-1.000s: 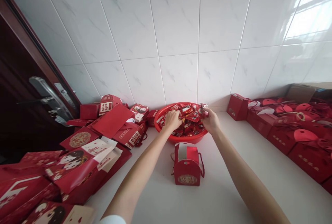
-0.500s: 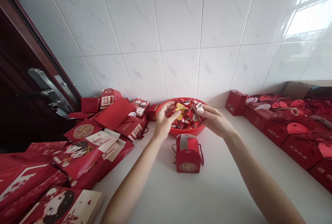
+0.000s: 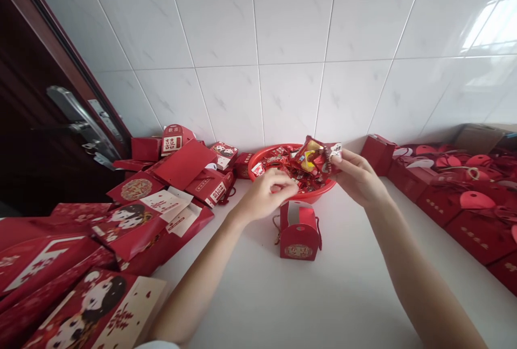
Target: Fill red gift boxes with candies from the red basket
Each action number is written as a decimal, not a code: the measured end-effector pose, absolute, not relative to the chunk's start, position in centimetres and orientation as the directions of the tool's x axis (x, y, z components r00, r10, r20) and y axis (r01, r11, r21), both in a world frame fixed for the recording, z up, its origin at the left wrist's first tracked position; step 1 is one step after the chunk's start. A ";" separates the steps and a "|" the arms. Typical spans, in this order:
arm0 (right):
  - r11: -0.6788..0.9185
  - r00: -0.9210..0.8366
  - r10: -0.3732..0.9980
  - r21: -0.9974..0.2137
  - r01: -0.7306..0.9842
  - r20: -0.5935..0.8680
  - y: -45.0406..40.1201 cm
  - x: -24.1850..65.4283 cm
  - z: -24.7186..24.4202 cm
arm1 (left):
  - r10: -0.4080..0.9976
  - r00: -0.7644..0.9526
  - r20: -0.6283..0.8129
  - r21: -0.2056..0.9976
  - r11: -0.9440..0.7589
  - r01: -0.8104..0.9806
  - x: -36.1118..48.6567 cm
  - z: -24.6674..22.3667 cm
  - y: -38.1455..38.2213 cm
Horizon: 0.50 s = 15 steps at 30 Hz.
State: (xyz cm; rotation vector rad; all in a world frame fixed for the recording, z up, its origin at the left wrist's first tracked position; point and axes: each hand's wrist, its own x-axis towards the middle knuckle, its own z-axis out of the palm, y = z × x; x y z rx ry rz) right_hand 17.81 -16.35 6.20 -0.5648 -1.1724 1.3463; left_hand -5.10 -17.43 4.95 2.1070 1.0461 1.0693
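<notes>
My right hand [image 3: 360, 178] is closed on wrapped candies [image 3: 317, 156], red packets with a yellow patch and a white end, held above the right side of a red plastic basin [image 3: 311, 196]. Over the basin's front left rim is my left hand [image 3: 270, 193], its fingers curled together; what they hold, if anything, is hidden. Many small wrapped candies [image 3: 278, 159] in shiny red fill the basin. Just in front of it stands a red gift box [image 3: 299, 236] with cord handles and a gold round emblem, its top flaps apart.
Flattened and folded red boxes [image 3: 133, 225] lie heaped on the left. Rows of standing red boxes [image 3: 456, 198] line the right side. A tiled wall [image 3: 291, 90] rises behind the white tabletop [image 3: 258, 295]. A dark door [image 3: 44, 123] with a metal handle is at the far left.
My right hand has lifted up and right, now holding the yellow-patched packet too. The left hand has let go of that packet and lowered to the basin's front rim. The view has shifted slightly.
</notes>
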 end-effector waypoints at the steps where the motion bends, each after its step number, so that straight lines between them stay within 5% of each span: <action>1: 0.230 -0.174 0.926 -0.866 -0.444 0.335 -16.4 18.1 6.3 | 0.825 0.433 0.364 0.698 -0.549 0.460 -5.2 4.9 -17.9; 6: 0.122 -0.330 0.898 -0.884 -0.451 0.293 -16.8 17.6 5.7 | 0.845 0.490 0.214 0.495 -0.527 0.691 -4.7 4.3 -19.0; 15: -0.259 -0.660 0.751 -0.905 -0.337 0.031 -16.6 14.9 3.4 | 0.847 0.513 0.142 0.716 -0.445 0.537 -5.6 4.6 -18.6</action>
